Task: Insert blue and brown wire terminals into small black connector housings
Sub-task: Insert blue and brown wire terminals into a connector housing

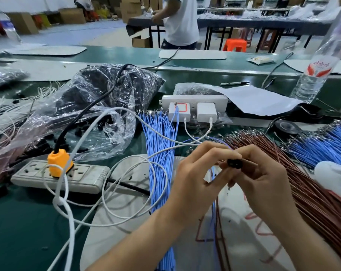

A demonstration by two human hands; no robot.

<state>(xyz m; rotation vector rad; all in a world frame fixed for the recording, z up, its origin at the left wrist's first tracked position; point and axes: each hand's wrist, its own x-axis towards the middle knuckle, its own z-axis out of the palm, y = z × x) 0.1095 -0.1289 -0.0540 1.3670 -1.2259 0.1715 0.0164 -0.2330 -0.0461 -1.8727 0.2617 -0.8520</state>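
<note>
So the small black connector housing (pixel 232 163) sits right where the two hands meet, held up off the tabletop (pixel 29 222). The left hand (pixel 201 173) and right hand (pixel 263 177) both have their fingers (pixel 220 151) curled tight and pinching around it, and I can't tell which one really carries it. A blue wire (pixel 209 231) and a brown wire (pixel 217 212) hang down from that pinch toward the person, so I'd guess any push runs sideways between the fingertips; there's room in the air, though the brown wire bundle (pixel 302 182) crowds the right.
</note>
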